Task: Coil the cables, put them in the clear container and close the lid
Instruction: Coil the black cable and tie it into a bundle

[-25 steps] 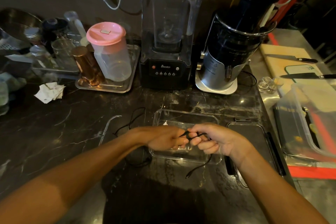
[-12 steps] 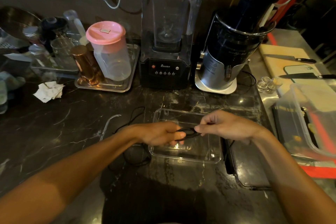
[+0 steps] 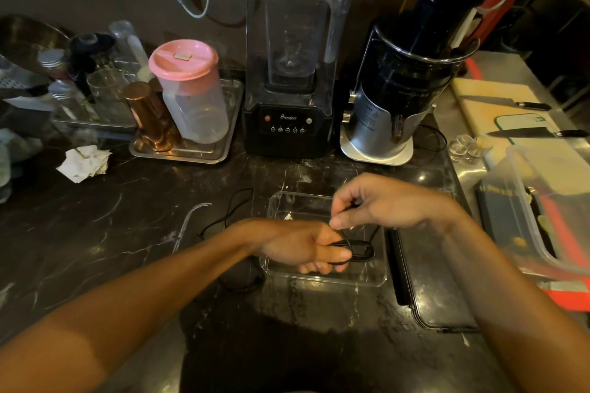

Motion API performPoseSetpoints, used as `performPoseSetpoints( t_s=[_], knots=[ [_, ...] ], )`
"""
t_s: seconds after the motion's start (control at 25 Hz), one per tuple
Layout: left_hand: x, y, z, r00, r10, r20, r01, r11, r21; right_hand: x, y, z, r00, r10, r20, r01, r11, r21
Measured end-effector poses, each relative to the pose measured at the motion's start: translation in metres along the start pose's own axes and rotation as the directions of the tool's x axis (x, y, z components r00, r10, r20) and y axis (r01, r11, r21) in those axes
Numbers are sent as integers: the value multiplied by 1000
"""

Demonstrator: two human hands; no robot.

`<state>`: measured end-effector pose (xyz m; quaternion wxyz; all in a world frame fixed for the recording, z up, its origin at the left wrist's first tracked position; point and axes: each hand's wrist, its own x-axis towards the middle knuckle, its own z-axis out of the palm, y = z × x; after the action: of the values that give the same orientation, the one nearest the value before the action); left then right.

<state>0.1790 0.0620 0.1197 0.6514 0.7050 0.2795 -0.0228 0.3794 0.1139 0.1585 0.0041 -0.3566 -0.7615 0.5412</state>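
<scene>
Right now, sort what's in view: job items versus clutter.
Job:
left hand holding the coiled black cable
right hand pinching its strand
clear container
lid
loose cable

Clutter:
blender
juicer
pink-lidded jug
knives

Dim, warm light; counter glare, edges distorted, slight blur.

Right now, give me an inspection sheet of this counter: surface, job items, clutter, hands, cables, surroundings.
Surface: dark marble counter.
Job's things: clear container open, its lid lying to its right.
Clutter: crumpled paper, tray with pink-lidded jug.
Grippers: left hand grips black cable coil over the container; right hand pinches its strand.
Cables: another black cable loose on the counter.
Surroundings: blender, juicer, knives on cutting board.
</scene>
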Motion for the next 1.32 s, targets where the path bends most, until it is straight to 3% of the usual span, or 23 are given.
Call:
performPoseSetpoints(
  t_s=[0.12, 0.28, 0.52, 0.76, 0.88, 0.96, 1.08, 1.2, 1.32],
  knots=[
    [-7, 2, -6, 994, 53, -93, -63, 992, -106, 4, 22, 15, 987, 77, -138, -23, 933, 360],
    [-6, -15, -10, 961, 90, -260, -142, 972, -188, 6, 47, 57, 948, 203, -245, 46, 675, 736],
    [2, -36, -14, 899, 42, -435, -133, 975, -180, 2, 46, 76, 880, 338, -334, 74, 596, 799],
    [12, -50, -11, 819, 12, -574, -155, 967, -200, 4, 32, 89, 836, 464, -293, -56, 603, 796],
    [14, -54, -9, 775, -41, -631, -128, 967, -220, 4, 21, 98, 834, 462, -302, -131, 697, 705],
    [12, -52, -10, 747, -35, -664, -50, 993, -109, 4, 15, 98, 811, 460, -360, -191, 791, 581],
    [7, -48, -14, 719, 42, -694, 8, 998, 69, -1, 12, 89, 800, 383, -463, -289, 921, 261],
    [5, -53, -15, 786, 67, -615, 30, 989, 147, -9, 3, 73, 885, 231, -404, -332, 921, -201],
    [5, -54, -14, 852, 72, -518, 48, 976, 215, -14, -10, 50, 945, 127, -302, -263, 842, -471]
  ],
)
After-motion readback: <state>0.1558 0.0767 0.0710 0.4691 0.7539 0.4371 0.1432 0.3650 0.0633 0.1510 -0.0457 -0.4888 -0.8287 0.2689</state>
